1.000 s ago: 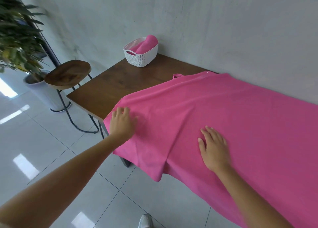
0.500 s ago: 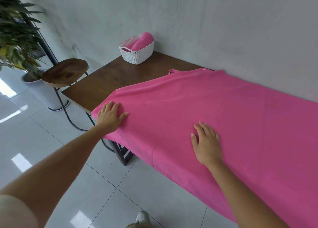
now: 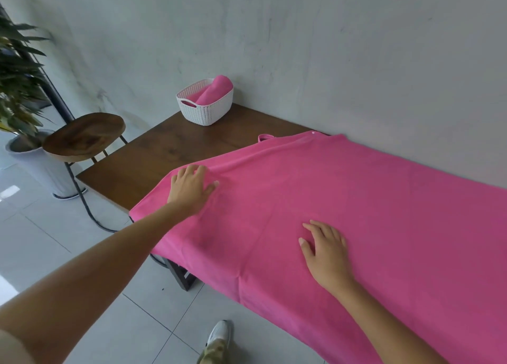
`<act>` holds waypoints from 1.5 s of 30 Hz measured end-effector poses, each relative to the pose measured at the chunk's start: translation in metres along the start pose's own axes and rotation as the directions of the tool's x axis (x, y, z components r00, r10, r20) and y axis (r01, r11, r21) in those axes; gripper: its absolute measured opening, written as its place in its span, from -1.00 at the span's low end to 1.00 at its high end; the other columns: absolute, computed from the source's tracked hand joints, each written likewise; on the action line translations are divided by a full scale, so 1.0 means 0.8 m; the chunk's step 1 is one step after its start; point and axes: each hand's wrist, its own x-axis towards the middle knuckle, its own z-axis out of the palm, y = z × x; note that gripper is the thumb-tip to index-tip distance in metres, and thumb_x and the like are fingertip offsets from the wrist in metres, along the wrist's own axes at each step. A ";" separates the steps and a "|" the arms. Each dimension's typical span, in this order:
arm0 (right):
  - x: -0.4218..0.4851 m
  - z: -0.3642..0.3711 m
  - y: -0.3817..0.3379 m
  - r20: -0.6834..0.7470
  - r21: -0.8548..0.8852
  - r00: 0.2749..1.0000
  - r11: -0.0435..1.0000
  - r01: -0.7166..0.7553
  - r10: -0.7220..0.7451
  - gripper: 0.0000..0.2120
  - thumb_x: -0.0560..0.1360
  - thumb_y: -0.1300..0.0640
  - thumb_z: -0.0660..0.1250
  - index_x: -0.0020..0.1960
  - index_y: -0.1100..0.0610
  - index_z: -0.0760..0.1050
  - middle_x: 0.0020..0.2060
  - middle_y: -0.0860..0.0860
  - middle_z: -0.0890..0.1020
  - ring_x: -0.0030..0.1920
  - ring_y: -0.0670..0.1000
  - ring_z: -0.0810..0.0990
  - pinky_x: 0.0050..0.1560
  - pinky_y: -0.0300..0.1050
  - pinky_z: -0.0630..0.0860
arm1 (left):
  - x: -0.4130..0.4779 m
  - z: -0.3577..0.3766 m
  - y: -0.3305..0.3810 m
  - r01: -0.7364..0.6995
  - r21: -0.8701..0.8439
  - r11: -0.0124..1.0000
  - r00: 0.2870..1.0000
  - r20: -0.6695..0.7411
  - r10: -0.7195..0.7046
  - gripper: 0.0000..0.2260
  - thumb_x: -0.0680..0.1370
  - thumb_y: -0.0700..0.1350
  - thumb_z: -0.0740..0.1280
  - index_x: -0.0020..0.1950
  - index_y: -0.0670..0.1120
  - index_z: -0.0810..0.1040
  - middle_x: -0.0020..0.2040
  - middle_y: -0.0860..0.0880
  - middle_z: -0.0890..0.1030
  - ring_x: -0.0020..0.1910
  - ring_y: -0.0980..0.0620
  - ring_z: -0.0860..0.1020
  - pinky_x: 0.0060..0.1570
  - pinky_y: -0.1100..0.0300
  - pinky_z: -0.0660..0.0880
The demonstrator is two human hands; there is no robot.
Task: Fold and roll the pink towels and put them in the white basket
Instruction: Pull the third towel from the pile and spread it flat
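A large pink towel point(image 3: 370, 199) lies spread flat over most of the brown wooden table point(image 3: 170, 149), its near edge hanging over the front. My left hand point(image 3: 190, 189) presses flat on the towel's left end with fingers spread. My right hand point(image 3: 325, 251) rests flat on the towel nearer the front edge. The white woven basket point(image 3: 208, 109) stands at the table's far left corner against the wall, with a rolled pink towel point(image 3: 212, 90) inside it.
A round wooden stool point(image 3: 83, 136) stands left of the table, and a potted plant point(image 3: 19, 89) beyond it. A grey wall runs behind the table. My shoe point(image 3: 219, 336) shows on the tiled floor below.
My left hand slid along the towel's left end, out to the corner and back up the edge, smoothing it. The hanging corner now lies flatter. My right hand stayed flat on the towel.
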 end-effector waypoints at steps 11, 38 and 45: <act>0.104 0.002 0.013 -0.066 0.018 0.990 0.992 -0.122 0.123 -0.67 0.61 0.06 0.32 0.36 0.07 0.51 0.32 -0.03 0.54 0.36 0.04 0.43 0.42 0.07 0.35 | 0.188 0.020 0.068 -0.198 -0.116 0.973 0.934 0.278 0.224 -0.61 0.66 0.21 0.17 0.38 0.05 0.48 0.31 -0.10 0.49 0.31 -0.19 0.44 0.31 -0.12 0.35; 0.174 0.034 -0.007 -0.110 -0.160 0.944 0.931 -0.327 0.312 -0.53 0.62 -0.09 0.00 0.37 0.02 0.51 0.33 -0.10 0.52 0.33 -0.03 0.42 0.26 0.00 0.43 | 0.419 0.034 0.122 -0.568 -0.283 0.773 0.804 0.012 0.595 -0.60 0.60 -0.21 0.24 0.45 -0.19 0.43 0.48 -0.16 0.37 0.43 -0.24 0.38 0.43 -0.18 0.32; 0.177 0.028 -0.007 -0.092 -0.154 0.945 0.933 -0.325 0.314 -0.65 0.65 0.00 0.18 0.38 0.02 0.49 0.35 -0.09 0.50 0.36 -0.02 0.39 0.33 -0.01 0.36 | 0.339 0.037 0.160 -0.724 -0.378 0.577 0.620 0.010 0.784 -0.60 0.59 0.04 0.25 0.37 -0.11 0.54 0.36 -0.08 0.54 0.34 -0.13 0.48 0.35 -0.11 0.39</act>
